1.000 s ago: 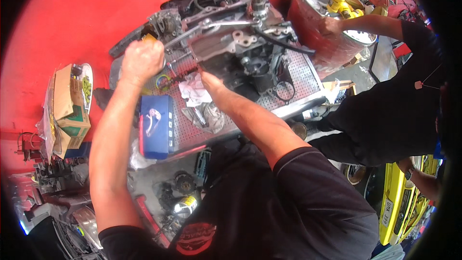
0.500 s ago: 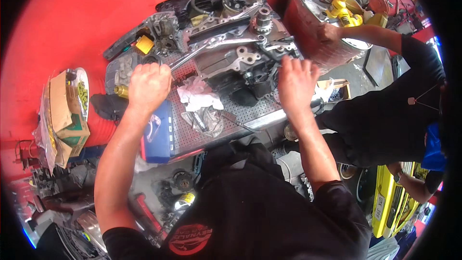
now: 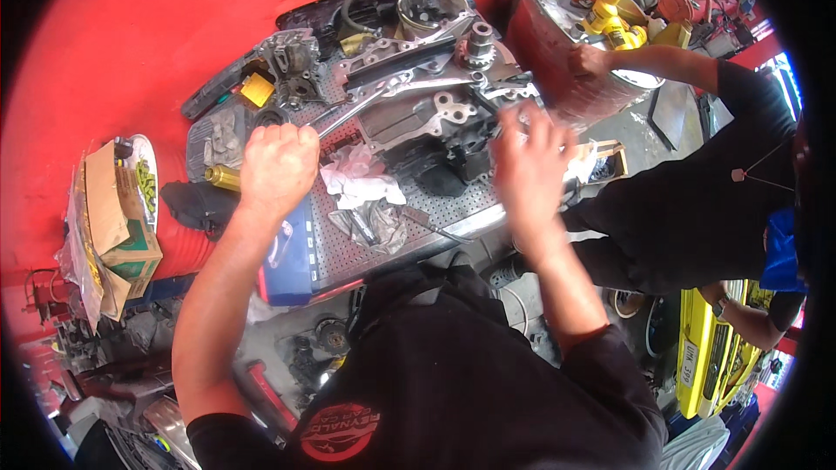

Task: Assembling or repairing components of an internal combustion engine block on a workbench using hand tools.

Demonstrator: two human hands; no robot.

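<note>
My left hand is closed in a fist around the near end of a long silvery metal bar, which slants up across an engine block on the bench. Blurred by motion, my right hand hovers at the right side of the block, by a dark bar; whether it grips anything is unclear. A toothed metal shaft piece stands upright at the block's far right. Below the block lie a pinkish-white rag and a crumpled clear plastic bag.
The perforated metal bench has a blue box at its near left corner. Behind the block are metal castings and a round ring-shaped part. At right, a person stands by a drum topped with bottles. A cardboard box is at left.
My right hand is more blurred, with its fingers looking looser. My left fist has shifted slightly right and nearer, still on the bar. The whole view has shifted a little.
</note>
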